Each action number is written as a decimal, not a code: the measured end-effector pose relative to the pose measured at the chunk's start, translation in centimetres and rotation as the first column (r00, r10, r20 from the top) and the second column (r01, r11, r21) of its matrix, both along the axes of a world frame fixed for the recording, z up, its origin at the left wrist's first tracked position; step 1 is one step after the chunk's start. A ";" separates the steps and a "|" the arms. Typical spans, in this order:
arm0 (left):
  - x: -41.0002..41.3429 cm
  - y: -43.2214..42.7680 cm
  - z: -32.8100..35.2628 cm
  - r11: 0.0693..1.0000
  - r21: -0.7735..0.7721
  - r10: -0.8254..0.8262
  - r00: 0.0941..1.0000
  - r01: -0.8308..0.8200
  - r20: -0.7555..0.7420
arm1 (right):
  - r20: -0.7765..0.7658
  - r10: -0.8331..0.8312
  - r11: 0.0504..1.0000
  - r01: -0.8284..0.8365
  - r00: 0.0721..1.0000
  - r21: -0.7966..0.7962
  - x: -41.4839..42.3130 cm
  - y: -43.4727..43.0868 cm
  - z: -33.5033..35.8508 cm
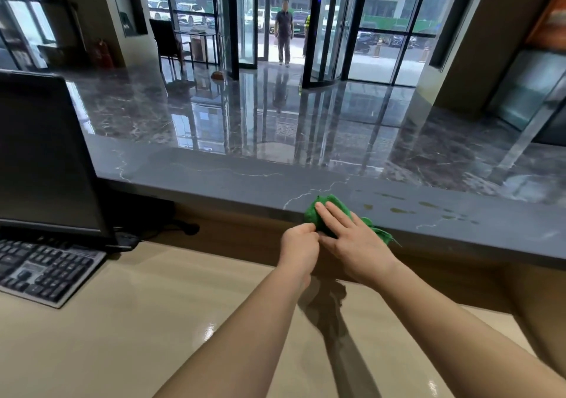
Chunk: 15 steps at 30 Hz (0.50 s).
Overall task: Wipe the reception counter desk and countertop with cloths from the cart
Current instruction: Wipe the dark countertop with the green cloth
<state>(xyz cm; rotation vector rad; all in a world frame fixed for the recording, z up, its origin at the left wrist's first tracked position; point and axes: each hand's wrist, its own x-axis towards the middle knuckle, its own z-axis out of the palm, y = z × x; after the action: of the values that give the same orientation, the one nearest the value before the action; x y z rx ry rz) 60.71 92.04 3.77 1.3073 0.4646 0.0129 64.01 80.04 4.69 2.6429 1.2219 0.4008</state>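
A bunched green cloth [314,212] lies on the near edge of the grey marble countertop [214,180], partly hanging over it. My right hand [352,238] rests flat on top of the cloth with fingers stretched forward. My left hand [301,246] is closed beside it, pinching the cloth's near edge at the counter's lip. Below the countertop lies the beige desk [137,321]. Yellowish wet spots [401,210] mark the countertop to the right of the cloth. No cart is in view.
A black monitor [46,159] and keyboard [43,270] stand on the desk at the left, with cables [171,227] behind. Beyond the counter lies a glossy lobby floor [275,113], and a person [284,31] stands at the glass doors.
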 end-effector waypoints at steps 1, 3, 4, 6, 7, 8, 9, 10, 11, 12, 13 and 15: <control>-0.1 0.5 0.1 1.000 0.024 0.017 1.000 -0.017 0.005 | -0.047 0.021 1.000 -0.021 0.999 -0.005 0.1 0.7 0.0; -0.4 2.1 0.2 0.994 0.089 0.069 0.998 -0.069 0.009 | -0.120 0.046 0.999 -0.043 0.992 0.024 0.0 2.7 0.3; -0.3 3.0 0.1 0.988 0.117 0.095 0.995 -0.096 0.015 | -0.143 0.043 0.999 -0.041 0.989 0.018 0.0 3.9 0.5; -0.3 5.1 -0.2 0.977 0.148 0.151 0.988 -0.156 0.040 | -0.178 0.032 0.999 -0.034 0.984 -0.010 0.2 6.6 0.7; -0.2 6.0 -0.3 0.972 0.152 0.172 0.984 -0.178 0.050 | -0.185 0.035 0.999 -0.038 0.982 -0.013 0.2 7.8 0.9; 0.0 6.7 -0.5 0.970 0.147 0.191 0.981 -0.195 0.045 | -0.193 0.039 0.999 -0.042 0.981 -0.015 0.2 8.7 1.2; 0.2 7.2 -0.6 0.967 0.140 0.212 0.977 -0.215 0.032 | -0.199 0.041 0.999 -0.046 0.979 -0.019 0.4 9.1 1.4; 0.4 7.5 -0.7 0.963 0.145 0.226 0.974 -0.226 0.022 | -0.207 0.040 0.999 -0.045 0.978 -0.021 0.6 9.3 1.6; 0.6 7.4 -0.8 0.961 0.158 0.226 0.974 -0.226 0.021 | -0.217 0.040 0.999 -0.045 0.975 -0.021 0.7 9.2 1.8; 0.8 7.1 -1.0 0.960 0.164 0.226 0.974 -0.227 0.024 | -0.230 0.045 0.999 -0.051 0.972 -0.018 0.7 8.8 2.1; 1.0 6.7 -1.3 0.960 0.161 0.228 0.973 -0.230 0.033 | -0.237 0.052 0.998 -0.057 0.970 -0.013 0.7 8.3 2.3; 1.2 5.5 -1.5 0.959 0.150 0.238 0.970 -0.242 0.042 | -0.241 0.063 0.998 -0.061 0.968 0.015 0.7 7.0 2.3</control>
<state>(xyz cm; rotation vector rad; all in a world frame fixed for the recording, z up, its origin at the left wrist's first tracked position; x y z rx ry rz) 61.90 97.56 2.23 1.3933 0.6101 0.2713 64.66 87.04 7.04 2.7273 1.3768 0.0926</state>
